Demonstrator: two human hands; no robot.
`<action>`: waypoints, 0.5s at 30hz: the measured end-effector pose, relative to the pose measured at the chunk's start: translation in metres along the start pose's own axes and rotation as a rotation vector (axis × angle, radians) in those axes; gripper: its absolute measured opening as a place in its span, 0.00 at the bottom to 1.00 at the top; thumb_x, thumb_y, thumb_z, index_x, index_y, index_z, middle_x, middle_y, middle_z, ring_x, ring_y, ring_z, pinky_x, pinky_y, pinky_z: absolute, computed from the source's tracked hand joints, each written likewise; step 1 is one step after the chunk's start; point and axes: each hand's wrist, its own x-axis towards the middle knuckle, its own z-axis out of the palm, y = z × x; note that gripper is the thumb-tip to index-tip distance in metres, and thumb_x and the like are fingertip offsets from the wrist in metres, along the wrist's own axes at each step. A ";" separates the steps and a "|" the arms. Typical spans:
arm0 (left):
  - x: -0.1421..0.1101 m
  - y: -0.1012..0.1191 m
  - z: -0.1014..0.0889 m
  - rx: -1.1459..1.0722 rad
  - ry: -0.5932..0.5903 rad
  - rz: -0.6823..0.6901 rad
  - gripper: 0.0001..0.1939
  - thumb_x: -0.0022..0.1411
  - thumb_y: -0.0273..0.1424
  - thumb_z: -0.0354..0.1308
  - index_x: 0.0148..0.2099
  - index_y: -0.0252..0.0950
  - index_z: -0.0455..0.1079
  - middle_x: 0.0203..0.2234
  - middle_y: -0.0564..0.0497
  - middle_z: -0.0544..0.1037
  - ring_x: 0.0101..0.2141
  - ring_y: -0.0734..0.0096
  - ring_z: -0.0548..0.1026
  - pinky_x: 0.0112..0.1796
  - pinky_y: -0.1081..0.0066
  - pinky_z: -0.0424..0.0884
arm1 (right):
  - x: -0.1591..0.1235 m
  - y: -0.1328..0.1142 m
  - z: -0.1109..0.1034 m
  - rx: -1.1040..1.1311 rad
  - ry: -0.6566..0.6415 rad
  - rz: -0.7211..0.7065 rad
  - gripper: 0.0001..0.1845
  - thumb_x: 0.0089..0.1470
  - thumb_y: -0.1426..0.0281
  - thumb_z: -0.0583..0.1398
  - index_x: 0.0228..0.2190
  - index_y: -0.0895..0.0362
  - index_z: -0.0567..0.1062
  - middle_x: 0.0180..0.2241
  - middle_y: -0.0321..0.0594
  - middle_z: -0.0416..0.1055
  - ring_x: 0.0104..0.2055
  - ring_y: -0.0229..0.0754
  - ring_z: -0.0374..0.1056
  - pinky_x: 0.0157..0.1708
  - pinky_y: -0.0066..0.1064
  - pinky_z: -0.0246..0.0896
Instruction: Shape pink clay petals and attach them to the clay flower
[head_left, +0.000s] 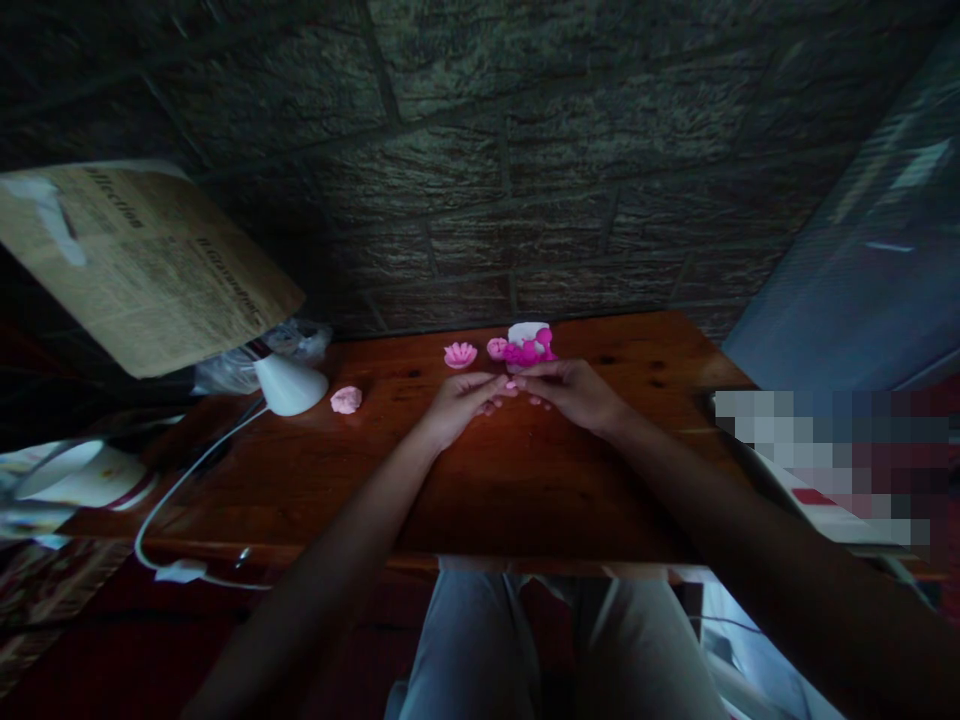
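My left hand [463, 405] and my right hand [574, 392] meet over the wooden table with fingertips pinched together. Between them is a small piece of pink modelling clay [511, 384], gripped from both sides and partly hidden by the fingers. Just beyond the hands stand a pink flower-shaped clay piece [460, 355] with petals and a smaller round pink piece [496, 348]. Bright magenta rounded shapes [534, 347] rest against a white container [529, 330], partly covered by my right hand. A pale pink clay lump [346, 400] lies off to the left.
A lamp with a printed paper-like shade [165, 260] and white base [291, 385] stands at the left, its white cord [169, 485] running over the table's front edge. Clear plastic wrapping [225, 372] lies behind it. A textured stone-like wall [450, 180] rises behind the table [480, 500].
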 end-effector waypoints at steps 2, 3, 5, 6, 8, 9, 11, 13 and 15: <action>0.000 0.000 0.000 -0.035 0.000 -0.039 0.21 0.47 0.43 0.76 0.38 0.33 0.83 0.35 0.43 0.84 0.29 0.75 0.73 0.30 0.74 0.65 | 0.000 -0.001 0.001 0.005 0.002 -0.001 0.23 0.50 0.50 0.67 0.36 0.55 0.85 0.29 0.39 0.79 0.29 0.38 0.68 0.28 0.29 0.61; 0.000 0.000 0.000 -0.049 0.000 -0.051 0.20 0.47 0.42 0.76 0.38 0.33 0.83 0.35 0.43 0.84 0.29 0.76 0.73 0.30 0.74 0.65 | -0.001 -0.002 0.001 0.005 0.001 0.001 0.23 0.50 0.50 0.67 0.36 0.56 0.85 0.29 0.39 0.79 0.29 0.38 0.68 0.28 0.29 0.61; 0.000 0.000 0.000 -0.070 -0.001 -0.059 0.19 0.47 0.40 0.76 0.38 0.33 0.83 0.35 0.44 0.84 0.29 0.76 0.73 0.31 0.74 0.65 | -0.001 -0.003 0.002 0.008 0.000 -0.004 0.23 0.49 0.50 0.67 0.35 0.56 0.85 0.30 0.39 0.79 0.29 0.38 0.68 0.28 0.29 0.62; 0.000 0.000 0.001 -0.077 -0.004 -0.057 0.18 0.48 0.39 0.76 0.39 0.34 0.83 0.35 0.44 0.84 0.30 0.76 0.74 0.31 0.74 0.66 | -0.001 -0.003 0.002 0.011 -0.002 -0.010 0.23 0.49 0.49 0.67 0.35 0.55 0.85 0.31 0.39 0.80 0.29 0.38 0.69 0.29 0.30 0.62; 0.000 0.001 0.001 -0.086 -0.007 -0.048 0.17 0.47 0.36 0.76 0.38 0.34 0.83 0.34 0.45 0.84 0.30 0.76 0.75 0.33 0.73 0.68 | -0.001 -0.003 0.003 0.024 -0.005 -0.026 0.22 0.49 0.50 0.68 0.36 0.55 0.85 0.33 0.40 0.81 0.30 0.38 0.70 0.31 0.30 0.64; 0.000 0.001 0.001 -0.092 -0.003 -0.041 0.16 0.46 0.35 0.77 0.38 0.34 0.83 0.34 0.45 0.84 0.31 0.75 0.75 0.33 0.73 0.68 | -0.001 -0.004 0.003 0.033 -0.007 -0.033 0.22 0.49 0.51 0.68 0.36 0.55 0.85 0.34 0.41 0.81 0.30 0.38 0.70 0.31 0.31 0.65; 0.000 0.000 0.001 -0.104 0.020 -0.024 0.16 0.43 0.34 0.78 0.36 0.34 0.83 0.32 0.47 0.84 0.32 0.74 0.76 0.34 0.73 0.69 | -0.001 -0.004 0.004 0.051 -0.009 -0.047 0.21 0.48 0.51 0.68 0.35 0.55 0.85 0.35 0.41 0.82 0.31 0.38 0.71 0.32 0.31 0.65; 0.001 -0.001 0.001 -0.094 0.049 0.005 0.15 0.42 0.34 0.78 0.34 0.35 0.83 0.30 0.48 0.84 0.31 0.75 0.76 0.34 0.73 0.68 | -0.001 -0.004 0.004 0.063 -0.011 -0.053 0.20 0.48 0.51 0.68 0.35 0.54 0.85 0.35 0.41 0.82 0.30 0.38 0.71 0.31 0.31 0.65; 0.001 -0.002 0.001 -0.059 0.066 0.051 0.15 0.42 0.34 0.78 0.33 0.35 0.83 0.29 0.49 0.84 0.29 0.76 0.75 0.33 0.73 0.67 | -0.001 -0.004 0.004 0.064 -0.008 -0.040 0.22 0.47 0.51 0.69 0.36 0.54 0.85 0.34 0.41 0.82 0.30 0.38 0.71 0.30 0.30 0.64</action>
